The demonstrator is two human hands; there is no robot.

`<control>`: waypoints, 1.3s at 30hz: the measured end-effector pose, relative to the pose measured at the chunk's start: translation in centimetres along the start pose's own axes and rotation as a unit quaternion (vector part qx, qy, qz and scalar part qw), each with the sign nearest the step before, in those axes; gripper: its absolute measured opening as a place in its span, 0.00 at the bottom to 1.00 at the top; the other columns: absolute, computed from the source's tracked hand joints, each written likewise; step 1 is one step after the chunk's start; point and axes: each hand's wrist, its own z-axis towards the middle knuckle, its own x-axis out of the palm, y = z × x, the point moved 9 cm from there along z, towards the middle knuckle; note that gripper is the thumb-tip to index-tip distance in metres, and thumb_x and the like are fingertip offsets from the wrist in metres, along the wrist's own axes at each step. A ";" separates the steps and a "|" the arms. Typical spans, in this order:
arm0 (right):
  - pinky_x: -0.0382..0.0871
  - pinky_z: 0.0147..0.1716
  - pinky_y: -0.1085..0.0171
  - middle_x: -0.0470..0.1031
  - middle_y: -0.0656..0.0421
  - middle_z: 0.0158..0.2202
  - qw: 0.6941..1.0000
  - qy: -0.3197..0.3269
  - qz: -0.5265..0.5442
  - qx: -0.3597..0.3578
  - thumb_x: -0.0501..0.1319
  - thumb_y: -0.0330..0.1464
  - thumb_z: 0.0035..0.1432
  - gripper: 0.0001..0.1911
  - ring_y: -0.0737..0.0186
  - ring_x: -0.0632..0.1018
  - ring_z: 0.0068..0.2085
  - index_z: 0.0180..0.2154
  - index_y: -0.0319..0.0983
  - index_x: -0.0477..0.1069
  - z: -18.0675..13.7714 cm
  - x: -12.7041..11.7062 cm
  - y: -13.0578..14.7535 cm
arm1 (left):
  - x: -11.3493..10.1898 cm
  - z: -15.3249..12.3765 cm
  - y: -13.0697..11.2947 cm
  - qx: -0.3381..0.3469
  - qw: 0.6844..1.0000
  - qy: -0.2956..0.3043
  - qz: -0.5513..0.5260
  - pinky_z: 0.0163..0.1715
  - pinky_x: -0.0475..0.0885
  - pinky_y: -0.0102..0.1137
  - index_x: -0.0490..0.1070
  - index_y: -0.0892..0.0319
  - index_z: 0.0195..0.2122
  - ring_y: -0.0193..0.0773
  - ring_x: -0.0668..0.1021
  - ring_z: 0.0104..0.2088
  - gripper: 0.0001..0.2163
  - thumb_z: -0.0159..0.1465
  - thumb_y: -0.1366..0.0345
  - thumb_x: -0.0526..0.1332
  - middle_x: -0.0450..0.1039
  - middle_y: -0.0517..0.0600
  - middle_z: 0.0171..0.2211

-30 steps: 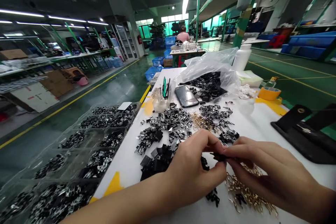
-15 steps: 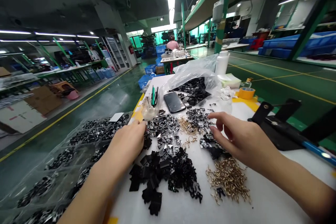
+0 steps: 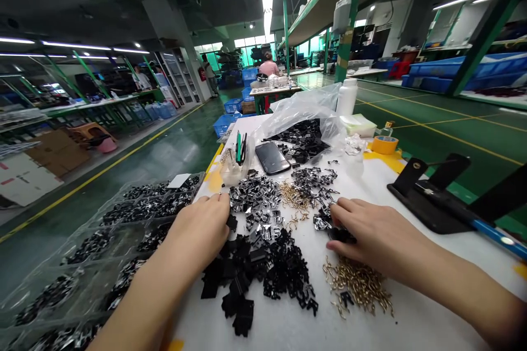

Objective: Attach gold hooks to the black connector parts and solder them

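My left hand (image 3: 206, 225) rests at the table's left edge with its fingers curled closed; what they hold, if anything, is hidden. Beside it lie a heap of shiny metal clips (image 3: 257, 192) and flat black pieces (image 3: 239, 285). My right hand (image 3: 366, 225) is low over a small pile of dark and shiny parts (image 3: 321, 220), thumb and fingers apart, partly covering it. Under and in front of that hand spreads a heap of small brass-coloured hooked pins (image 3: 358, 290). More gold pins (image 3: 294, 197) and a mound of small black parts (image 3: 288, 271) lie between my hands.
A clear compartment tray (image 3: 99, 274) of metal parts sits at the left. Toward the back are a phone (image 3: 272, 158), green-handled tweezers (image 3: 239, 147), a plastic bag of black parts (image 3: 302, 137), a white bottle (image 3: 348, 97) and orange tape (image 3: 385, 145). A black fixture (image 3: 432, 203) stands right.
My right hand has come down and nearer, from above the shiny parts onto the dark pile beside the brass pins. My left hand stays closed in nearly the same place.
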 end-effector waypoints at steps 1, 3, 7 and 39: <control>0.60 0.22 0.61 0.70 0.57 0.31 1.000 0.006 -0.003 0.001 0.61 0.39 0.53 0.10 0.56 0.72 0.29 0.29 0.39 0.65 0.0 0.2 0.0 | -0.3 0.0 -0.6 0.015 1.000 -0.011 -0.013 0.38 0.70 0.43 0.69 0.63 0.40 0.55 0.76 0.42 0.12 0.57 0.75 0.51 0.75 0.61 0.41; 0.60 0.22 0.61 0.70 0.57 0.30 1.000 0.015 -0.005 -0.001 0.61 0.37 0.53 0.09 0.56 0.72 0.29 0.28 0.39 0.64 -0.1 0.6 0.2 | -0.9 0.0 -2.3 0.056 0.996 -0.042 -0.063 0.42 0.69 0.40 0.66 0.59 0.44 0.48 0.75 0.45 0.12 0.61 0.70 0.50 0.73 0.55 0.45; 0.61 0.24 0.61 0.70 0.58 0.30 1.000 0.028 -0.001 -0.004 0.58 0.34 0.54 0.05 0.56 0.73 0.31 0.29 0.40 0.64 -0.3 0.9 0.3 | -2.5 -0.7 -5.9 0.159 0.919 -0.126 -0.337 0.44 0.69 0.35 0.66 0.56 0.44 0.40 0.75 0.44 0.08 0.63 0.67 0.53 0.74 0.50 0.43; 0.66 0.43 0.55 0.73 0.53 0.41 0.983 -0.083 0.091 -0.139 0.52 0.25 0.62 0.13 0.54 0.68 0.44 0.43 0.40 0.73 2.1 0.8 4.4 | 1.6 0.7 -6.8 0.048 0.521 0.041 -0.851 0.45 0.71 0.32 0.72 0.58 0.45 0.35 0.77 0.38 0.10 0.61 0.68 0.60 0.71 0.50 0.40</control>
